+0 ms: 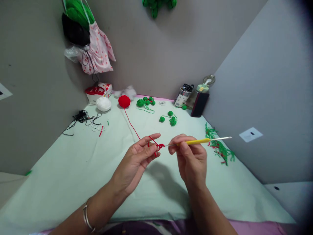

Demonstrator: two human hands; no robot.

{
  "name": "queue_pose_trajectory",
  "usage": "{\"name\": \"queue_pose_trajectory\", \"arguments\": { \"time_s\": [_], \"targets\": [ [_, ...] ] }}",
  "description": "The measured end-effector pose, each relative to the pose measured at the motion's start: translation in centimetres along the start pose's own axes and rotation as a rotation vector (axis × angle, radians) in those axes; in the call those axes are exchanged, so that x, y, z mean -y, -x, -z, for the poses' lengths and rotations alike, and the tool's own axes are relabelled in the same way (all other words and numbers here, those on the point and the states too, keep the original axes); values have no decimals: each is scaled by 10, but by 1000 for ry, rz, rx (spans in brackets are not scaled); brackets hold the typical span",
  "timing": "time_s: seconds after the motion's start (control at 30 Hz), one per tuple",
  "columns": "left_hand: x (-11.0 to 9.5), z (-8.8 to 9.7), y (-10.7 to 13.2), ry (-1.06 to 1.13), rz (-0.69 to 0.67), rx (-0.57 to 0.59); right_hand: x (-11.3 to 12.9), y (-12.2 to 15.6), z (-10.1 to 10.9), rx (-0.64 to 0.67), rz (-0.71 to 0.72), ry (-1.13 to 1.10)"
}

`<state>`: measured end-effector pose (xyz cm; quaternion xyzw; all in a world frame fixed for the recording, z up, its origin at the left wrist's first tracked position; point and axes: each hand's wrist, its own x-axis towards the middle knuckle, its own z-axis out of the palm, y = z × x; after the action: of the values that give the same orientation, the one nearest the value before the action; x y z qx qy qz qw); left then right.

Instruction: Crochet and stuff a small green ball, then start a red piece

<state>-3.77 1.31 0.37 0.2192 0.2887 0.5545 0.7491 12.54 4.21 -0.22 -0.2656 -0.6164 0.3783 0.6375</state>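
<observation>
My left hand [140,156] pinches a small loop of red yarn [160,147], with the strand wound over its raised forefinger. From there the strand runs back across the pale green cloth [73,169] to a red yarn ball [124,101]. My right hand [189,156] grips a crochet hook [198,141] by its yellow handle. The hook's metal tip points left into the red loop between both hands.
A white yarn ball [103,103] and a red-and-white box [97,92] sit at the back left, beside tangled black cords [81,117]. Green crocheted pieces [168,118] lie mid-back. A tin of pens [183,94], a dark phone [200,104] and green-red yarn scraps [220,148] are on the right.
</observation>
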Motion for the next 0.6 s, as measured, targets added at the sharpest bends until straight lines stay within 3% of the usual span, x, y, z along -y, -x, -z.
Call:
{"name": "queue_pose_trajectory", "arguments": {
  "time_s": [0.1,0.27,0.37,0.5,0.6],
  "targets": [
    [5,-2,0,-85,-62,40,0,-3,-3,67,-29,32],
    [10,-1,-4,-173,-84,23,2,2,-6,102,114,227],
    [11,-2,-4,-145,-77,-11,-2,9,-4,146,304,476],
    [15,-6,-1,73,-1,38,-7,19,-2,100,579,755],
    [14,-8,2,168,32,79,-5,19,-3,83,467,579]
  ]
}}
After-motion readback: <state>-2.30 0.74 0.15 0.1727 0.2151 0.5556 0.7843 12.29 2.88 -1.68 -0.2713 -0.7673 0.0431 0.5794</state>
